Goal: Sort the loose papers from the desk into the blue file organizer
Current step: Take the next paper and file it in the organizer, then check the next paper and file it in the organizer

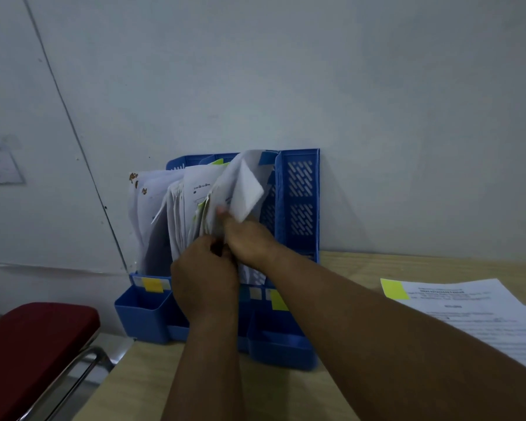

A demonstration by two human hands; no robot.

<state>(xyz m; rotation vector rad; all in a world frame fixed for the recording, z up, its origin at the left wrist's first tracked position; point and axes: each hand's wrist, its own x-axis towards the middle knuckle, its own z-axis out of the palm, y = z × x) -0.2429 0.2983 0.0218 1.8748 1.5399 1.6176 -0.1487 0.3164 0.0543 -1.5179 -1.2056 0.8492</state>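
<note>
Blue file organizer [299, 205] stands at desk [140, 378] back edge against wall; both hands in its middle slot: left hand [205, 276] and right hand [249, 238] each clutch upright papers [195, 205]; loose printed sheet [480, 317] lies near right edge

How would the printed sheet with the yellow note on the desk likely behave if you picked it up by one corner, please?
The sheet looks thin and flat on the desk, so it would probably droop and feel light. The note seems stuck on, so it likely stays attached.
</note>
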